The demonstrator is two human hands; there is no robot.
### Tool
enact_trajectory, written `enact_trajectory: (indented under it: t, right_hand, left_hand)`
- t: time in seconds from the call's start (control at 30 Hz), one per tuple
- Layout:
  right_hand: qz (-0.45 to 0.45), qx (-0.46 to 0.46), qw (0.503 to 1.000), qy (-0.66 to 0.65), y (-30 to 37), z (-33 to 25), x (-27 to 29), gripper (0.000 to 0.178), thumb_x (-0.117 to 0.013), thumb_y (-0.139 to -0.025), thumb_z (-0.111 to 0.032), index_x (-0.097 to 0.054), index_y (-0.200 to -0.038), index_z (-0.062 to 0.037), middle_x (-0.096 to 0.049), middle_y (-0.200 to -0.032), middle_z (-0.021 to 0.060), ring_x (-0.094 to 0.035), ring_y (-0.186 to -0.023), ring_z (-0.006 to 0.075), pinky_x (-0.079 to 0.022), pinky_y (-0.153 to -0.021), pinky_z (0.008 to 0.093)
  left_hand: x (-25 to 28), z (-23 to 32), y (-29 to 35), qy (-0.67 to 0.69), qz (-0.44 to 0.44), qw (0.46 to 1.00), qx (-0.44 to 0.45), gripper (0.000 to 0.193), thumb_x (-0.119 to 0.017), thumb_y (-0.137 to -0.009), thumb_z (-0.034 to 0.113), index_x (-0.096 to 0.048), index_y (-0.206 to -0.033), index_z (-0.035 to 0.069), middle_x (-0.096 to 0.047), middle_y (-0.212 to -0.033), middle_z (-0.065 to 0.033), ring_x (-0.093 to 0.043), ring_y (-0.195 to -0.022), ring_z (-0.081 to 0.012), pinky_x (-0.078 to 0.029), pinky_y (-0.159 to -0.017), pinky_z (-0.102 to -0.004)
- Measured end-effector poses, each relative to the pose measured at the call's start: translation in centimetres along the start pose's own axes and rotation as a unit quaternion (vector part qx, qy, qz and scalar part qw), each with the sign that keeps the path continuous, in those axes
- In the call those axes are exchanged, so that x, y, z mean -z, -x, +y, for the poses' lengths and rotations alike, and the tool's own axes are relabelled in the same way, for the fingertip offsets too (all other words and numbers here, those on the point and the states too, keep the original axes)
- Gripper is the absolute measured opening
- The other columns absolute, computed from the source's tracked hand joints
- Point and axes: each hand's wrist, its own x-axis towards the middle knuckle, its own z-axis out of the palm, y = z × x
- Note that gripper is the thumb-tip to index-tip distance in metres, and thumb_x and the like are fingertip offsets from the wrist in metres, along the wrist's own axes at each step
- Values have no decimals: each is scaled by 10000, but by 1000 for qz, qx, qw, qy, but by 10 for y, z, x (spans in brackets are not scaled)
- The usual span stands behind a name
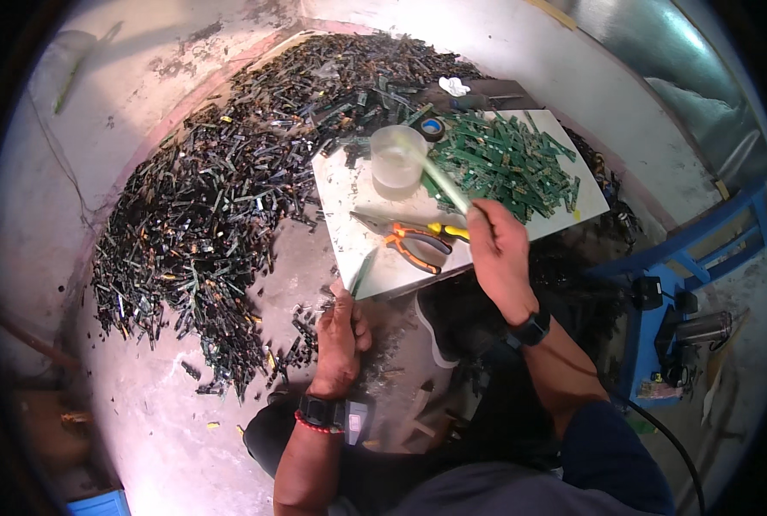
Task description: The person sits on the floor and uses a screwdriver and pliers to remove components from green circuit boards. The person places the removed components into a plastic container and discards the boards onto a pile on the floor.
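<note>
1. Our right hand (500, 245) closes its fingers round a stick (450, 183) above the white board (345, 198).
2. Our left hand (339, 337) pinches a strip (364, 273), seemingly green, by the board's near-left corner.
3. Dark scraps (190, 224) heap the pale floor (147, 387).

Black watch (531, 328) on each wrist, red bracelet (313, 427) at left, navy sleeve (611, 456), seemingly dark trousers (268, 437).

No readable text or numbers.

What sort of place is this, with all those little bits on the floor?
Probably a small workshop for electronic scrap: a big dark heap of bits covers much of the floor, while green strips like circuit boards and orange-handled pliers lie on a white board.
</note>
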Motion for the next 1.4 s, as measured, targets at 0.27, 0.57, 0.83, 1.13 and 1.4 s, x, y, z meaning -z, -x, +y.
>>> enact_trajectory:
  t: [0.27,0.57,0.83,1.13,1.4]
  right_hand:
    - [-31,-62,989,-131,1,-4,9,215,-512,-969,-172,-565,-1043,22,-529,-725,-6,-446,-629,64,-389,-543,231]
    - [-270,-117,953,-79,62,-6,23,226,-540,-948,-174,-577,-1063,18,-518,-708,30,-446,-647,80,-394,-582,245]
    - [-277,-74,957,41,63,21,11,231,-568,-916,-204,-606,-1010,4,-609,-787,186,-597,-694,327,-457,-612,357]
    - [-343,-71,936,33,63,27,7,206,-555,-923,-194,-607,-953,3,-573,-717,173,-569,-624,311,-439,-571,364]
    - [-248,-46,967,14,60,30,10,178,-568,-913,-157,-626,-981,-3,-557,-697,162,-525,-576,259,-433,-559,337]
  left_hand:
    - [-1,-2,-1,-20,0,1000,-5,379,-469,-974,408,-441,-742,110,-377,-612,32,-329,-488,-70,-268,-419,-211]
    - [8,-8,-3,-29,21,999,-18,395,-469,-973,416,-499,-768,79,-395,-610,30,-343,-487,-65,-266,-418,-207]
    - [3,-9,0,-28,31,999,-2,402,-450,-972,435,-490,-786,81,-396,-631,26,-353,-528,-74,-279,-445,-221]
    - [18,-11,7,-29,10,1000,2,384,-445,-975,421,-479,-798,81,-397,-644,12,-359,-531,-93,-288,-447,-230]
    - [15,-11,3,24,22,999,20,361,-434,-985,398,-479,-810,85,-391,-650,15,-344,-535,-95,-285,-453,-234]
